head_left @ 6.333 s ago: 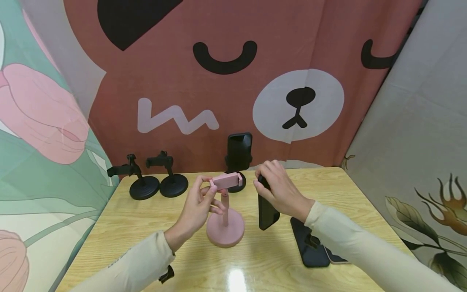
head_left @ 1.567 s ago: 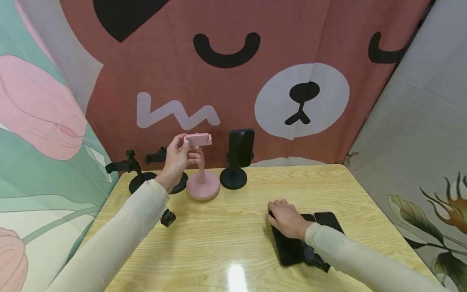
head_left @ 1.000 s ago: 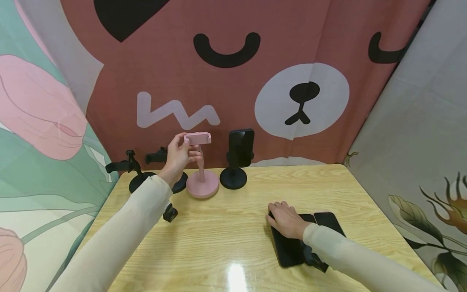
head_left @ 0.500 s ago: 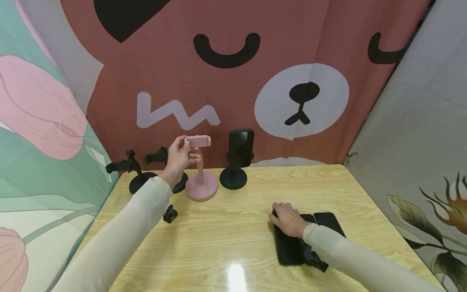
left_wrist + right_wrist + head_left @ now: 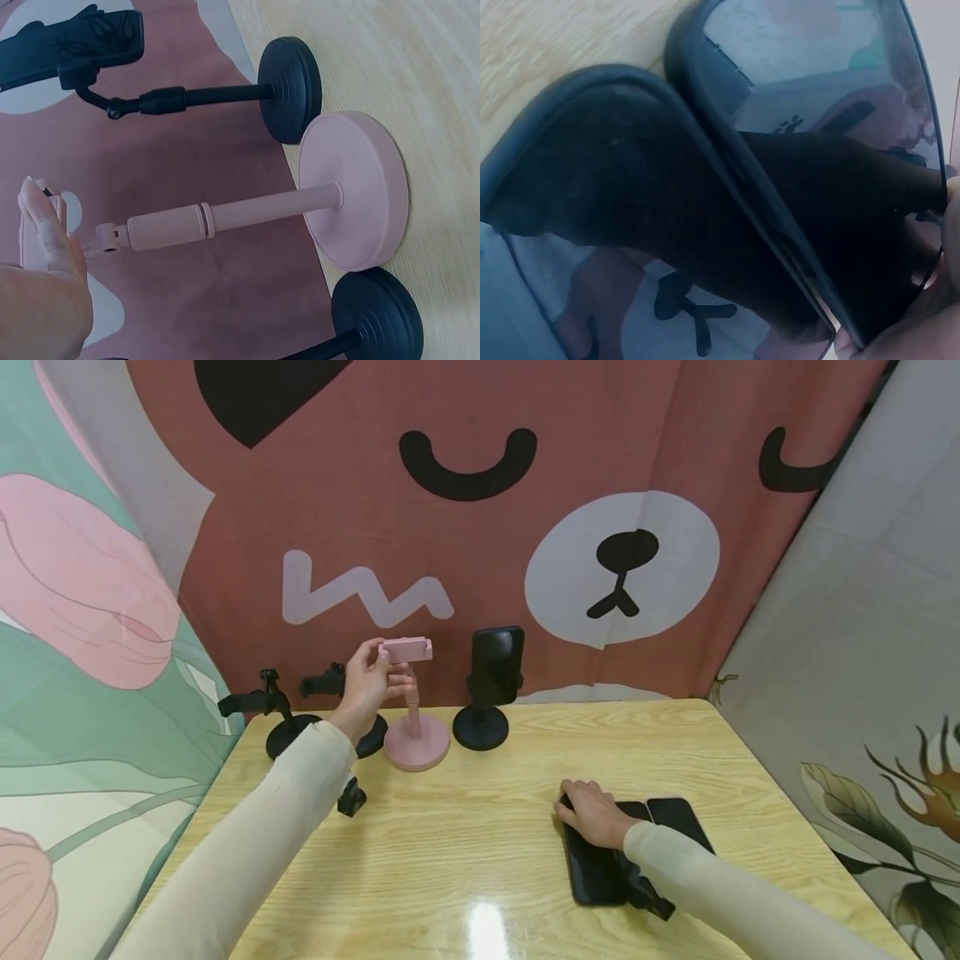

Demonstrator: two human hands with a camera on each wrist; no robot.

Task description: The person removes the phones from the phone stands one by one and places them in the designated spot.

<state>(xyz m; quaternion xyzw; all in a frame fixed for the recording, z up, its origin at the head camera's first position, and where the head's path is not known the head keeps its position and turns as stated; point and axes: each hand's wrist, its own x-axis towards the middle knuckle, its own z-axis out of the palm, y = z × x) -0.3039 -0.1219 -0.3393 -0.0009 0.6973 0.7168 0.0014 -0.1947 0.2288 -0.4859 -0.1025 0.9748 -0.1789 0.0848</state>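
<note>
My left hand (image 5: 369, 683) pinches the clamp (image 5: 407, 649) of a pink phone stand (image 5: 417, 745). The stand is upright on the table, its clamp holding no phone; its stem and round base show in the left wrist view. At the right, my right hand (image 5: 596, 814) grips the far end of a black phone (image 5: 596, 885) lying screen up on the table. Beside it lie a second phone (image 5: 632, 810), partly covered by the hand and sleeve, and a third phone (image 5: 678, 822). The right wrist view shows two phone edges touching.
A black stand (image 5: 481, 727) bearing an upright phone (image 5: 497, 664) is just right of the pink one. To the left are two more black stands, one (image 5: 288, 735) farther out and one (image 5: 372, 739) partly behind my left hand. A printed curtain (image 5: 465, 552) hangs behind the table.
Since the oldest frame, the pink stand has gone back and left into the row of stands. The phone in my right hand has come down beside the others, then shifted slightly right.
</note>
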